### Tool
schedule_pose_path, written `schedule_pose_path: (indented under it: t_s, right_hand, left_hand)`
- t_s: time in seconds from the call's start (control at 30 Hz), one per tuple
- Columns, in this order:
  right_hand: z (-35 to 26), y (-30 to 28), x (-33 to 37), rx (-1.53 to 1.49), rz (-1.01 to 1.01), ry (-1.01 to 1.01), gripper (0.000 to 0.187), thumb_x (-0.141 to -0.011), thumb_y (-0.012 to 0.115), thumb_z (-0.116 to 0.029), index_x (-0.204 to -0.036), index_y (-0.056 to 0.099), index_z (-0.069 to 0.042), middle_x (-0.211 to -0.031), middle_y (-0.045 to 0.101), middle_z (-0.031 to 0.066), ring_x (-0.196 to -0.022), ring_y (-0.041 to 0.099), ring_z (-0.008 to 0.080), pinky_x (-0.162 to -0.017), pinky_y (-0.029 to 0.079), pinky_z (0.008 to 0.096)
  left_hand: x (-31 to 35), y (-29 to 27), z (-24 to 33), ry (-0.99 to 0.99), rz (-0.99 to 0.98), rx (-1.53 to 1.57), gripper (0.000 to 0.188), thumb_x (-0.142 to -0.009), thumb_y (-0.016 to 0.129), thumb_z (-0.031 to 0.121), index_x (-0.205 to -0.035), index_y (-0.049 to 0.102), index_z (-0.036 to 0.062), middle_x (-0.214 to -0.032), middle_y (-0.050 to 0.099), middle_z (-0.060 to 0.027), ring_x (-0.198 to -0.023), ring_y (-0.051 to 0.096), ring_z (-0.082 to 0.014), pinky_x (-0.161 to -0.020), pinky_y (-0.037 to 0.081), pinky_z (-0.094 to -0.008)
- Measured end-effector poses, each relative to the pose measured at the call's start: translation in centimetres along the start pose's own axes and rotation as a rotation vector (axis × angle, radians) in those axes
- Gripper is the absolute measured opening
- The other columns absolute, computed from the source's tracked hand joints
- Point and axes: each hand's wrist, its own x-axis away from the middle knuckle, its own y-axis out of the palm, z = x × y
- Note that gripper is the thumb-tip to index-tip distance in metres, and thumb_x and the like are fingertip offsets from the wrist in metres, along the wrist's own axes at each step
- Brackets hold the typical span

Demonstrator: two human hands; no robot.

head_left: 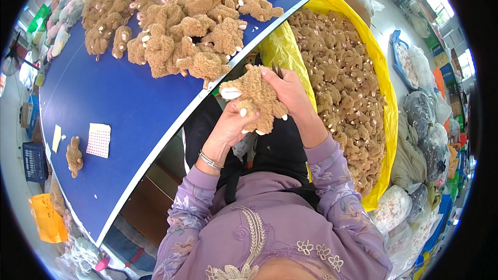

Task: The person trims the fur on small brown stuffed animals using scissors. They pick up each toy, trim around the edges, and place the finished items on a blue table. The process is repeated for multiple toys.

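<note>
A small brown curly plush toy (258,99) with white paw tips and a white-and-pink ear is held up between my hands, above my lap. My left hand (232,126) pinches its lower left side, fingers partly behind it. My right hand (291,92) grips its upper right side, thumb on top. Two dark pointed metal tips (277,71), like those of small scissors, stick out from my right hand; the rest of that tool is hidden. Beyond the toy, a large heap of similar plush toys (202,0) covers the far part of the blue table (124,109).
To the right stands a big yellow bag (385,140) full of similar plush toys (337,72). A single toy (74,156) lies at the table's left beside a printed sheet (98,140). A blue basket (35,162) is past the left edge; clear bags (420,109) line the right.
</note>
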Motion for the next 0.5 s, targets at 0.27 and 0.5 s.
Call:
schedule_pose_path:
  t_s: [0.27, 0.5]
  right_hand:
    - [0.7, 0.3, -0.4, 0.038, 0.074, -0.072, 0.025, -0.093, 0.06, -0.022, -0.099, 0.066, 0.001, -0.086, 0.066, 0.0016, -0.071, 0.059, 0.0091, -0.064, 0.049, 0.0241]
    - [-2.4, -7.8, -0.8, -0.619, 0.536, -0.581, 0.022, -0.096, 0.046, -0.018, -0.103, 0.061, -0.004, -0.09, 0.066, 0.0104, -0.054, 0.054, 0.015, -0.047, 0.043, 0.0262]
  left_hand:
    - [0.0, -0.4, -0.5, 0.01, -0.053, -0.044, 0.049, -0.085, 0.063, -0.002, -0.131, 0.047, 0.005, -0.117, 0.059, -0.0055, -0.106, 0.059, -0.0149, -0.088, 0.05, -0.031]
    - [-1.9, -1.1, 6.0, 0.409, 0.274, -0.734, 0.037, -0.085, 0.065, 0.008, -0.12, 0.054, 0.0047, -0.102, 0.062, -0.0019, -0.086, 0.059, -0.0099, -0.071, 0.046, -0.0231]
